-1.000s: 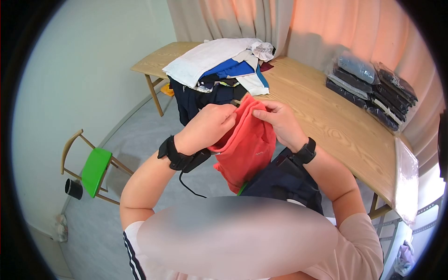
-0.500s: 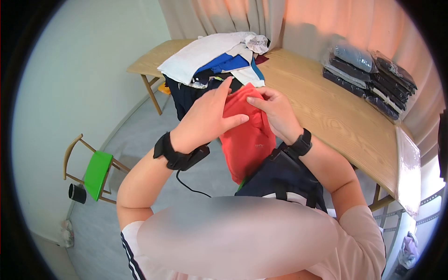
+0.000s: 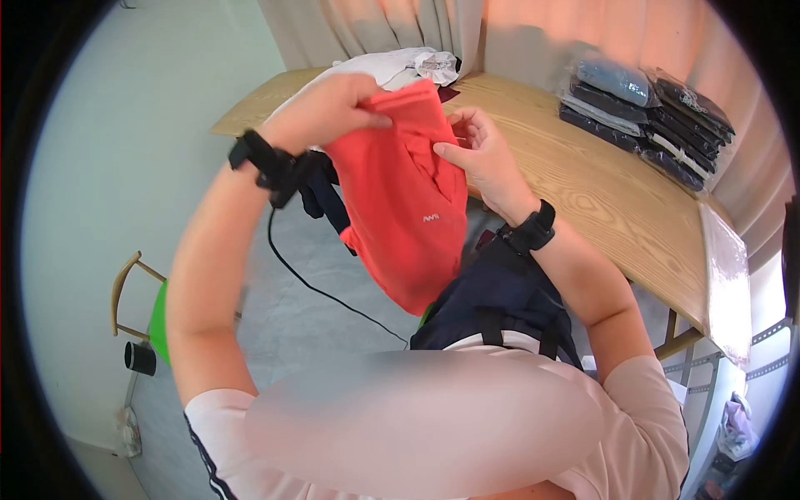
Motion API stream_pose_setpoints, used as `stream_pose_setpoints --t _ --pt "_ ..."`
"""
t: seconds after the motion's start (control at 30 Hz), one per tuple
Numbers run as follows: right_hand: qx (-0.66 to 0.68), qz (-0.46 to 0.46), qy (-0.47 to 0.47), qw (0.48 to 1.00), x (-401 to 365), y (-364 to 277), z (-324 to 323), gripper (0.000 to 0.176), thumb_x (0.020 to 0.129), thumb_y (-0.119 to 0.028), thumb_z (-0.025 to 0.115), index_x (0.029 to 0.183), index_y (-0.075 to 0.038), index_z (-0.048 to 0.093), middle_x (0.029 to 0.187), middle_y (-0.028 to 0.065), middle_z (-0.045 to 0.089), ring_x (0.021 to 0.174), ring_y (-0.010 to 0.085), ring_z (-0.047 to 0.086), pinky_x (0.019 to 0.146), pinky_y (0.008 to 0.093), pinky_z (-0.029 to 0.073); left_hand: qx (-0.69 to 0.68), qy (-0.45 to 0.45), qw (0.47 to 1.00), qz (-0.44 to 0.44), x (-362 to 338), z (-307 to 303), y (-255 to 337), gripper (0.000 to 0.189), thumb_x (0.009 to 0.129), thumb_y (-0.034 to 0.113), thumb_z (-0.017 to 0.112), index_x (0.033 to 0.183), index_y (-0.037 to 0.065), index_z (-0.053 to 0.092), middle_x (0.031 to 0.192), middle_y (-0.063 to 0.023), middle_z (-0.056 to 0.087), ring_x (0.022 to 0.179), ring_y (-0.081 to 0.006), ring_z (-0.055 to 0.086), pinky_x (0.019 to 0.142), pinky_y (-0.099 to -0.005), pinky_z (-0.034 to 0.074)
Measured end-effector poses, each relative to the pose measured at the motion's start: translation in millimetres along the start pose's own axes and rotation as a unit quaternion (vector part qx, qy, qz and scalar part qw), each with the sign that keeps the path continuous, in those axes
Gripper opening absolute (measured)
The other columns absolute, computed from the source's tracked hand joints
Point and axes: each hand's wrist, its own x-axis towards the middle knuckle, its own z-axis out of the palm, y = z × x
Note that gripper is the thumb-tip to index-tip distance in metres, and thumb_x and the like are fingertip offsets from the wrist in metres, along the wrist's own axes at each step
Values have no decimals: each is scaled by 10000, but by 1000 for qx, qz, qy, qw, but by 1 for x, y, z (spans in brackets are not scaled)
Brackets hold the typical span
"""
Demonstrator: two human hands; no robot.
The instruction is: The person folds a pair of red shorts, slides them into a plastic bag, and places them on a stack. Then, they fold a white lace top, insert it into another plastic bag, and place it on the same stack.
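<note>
A red garment (image 3: 400, 183) with a small white logo hangs in front of me, partly spread. My left hand (image 3: 337, 108) is closed on its upper left edge, with the fingertips hidden behind the cloth. At the garment's upper right side my right hand (image 3: 487, 158) pinches the cloth between thumb and fingers. The garment's lower end hangs beside dark trousers (image 3: 508, 300) on my lap. Behind it, a white garment (image 3: 367, 65) lies on a pile at the table's far end, and dark cloth (image 3: 327, 200) hangs from that pile.
Folded clothes in clear bags (image 3: 646, 117) are stacked at the back right of the wooden table (image 3: 583, 200). Clear plastic (image 3: 727, 283) lies at its right end. On the left stand a green chair (image 3: 158, 321) and a black bin (image 3: 140, 358). A cable (image 3: 312, 287) trails from my left wrist.
My left hand has moved up and left and now grips the garment's edge. The red garment is raised and spread wider. My right hand has shifted slightly upward.
</note>
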Motion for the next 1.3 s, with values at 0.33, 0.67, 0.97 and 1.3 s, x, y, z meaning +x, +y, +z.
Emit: stream_pose_setpoints --t 0.33,0.67,0.97,1.3 --pt "-116 83 88 986 -51 79 -15 301 758 -135 709 981 -2 557 953 60 580 887 128 545 791 292 451 77 70 995 11 24 -114 20 350 850 192 638 1154 29 580 951 -43 643 863 -138 576 808 -288 457" --pt "-161 55 -7 985 -91 77 16 317 807 -233 683 1057 -39 657 1436 202 341 1264 335 407 1029 386 340 -27 187 976 -110 16 -210 10 455 863 341 648 1183 23 583 992 -61 657 823 -106 631 732 -240 506" --pt "-128 143 -160 968 -119 25 22 144 810 -141 654 914 -53 606 798 117 625 748 277 607 651 376 469 39 185 978 -91 28 -223 28 460 865 374 639 1178 40 595 1006 -42 653 841 -107 621 748 -248 486" --pt "-281 -115 70 950 -138 25 24 130 761 -65 615 845 -28 523 765 116 529 721 303 543 621 391 447 82 191 969 -134 38 -228 28 489 853 399 636 1175 32 603 989 -74 666 816 -126 637 726 -255 494"
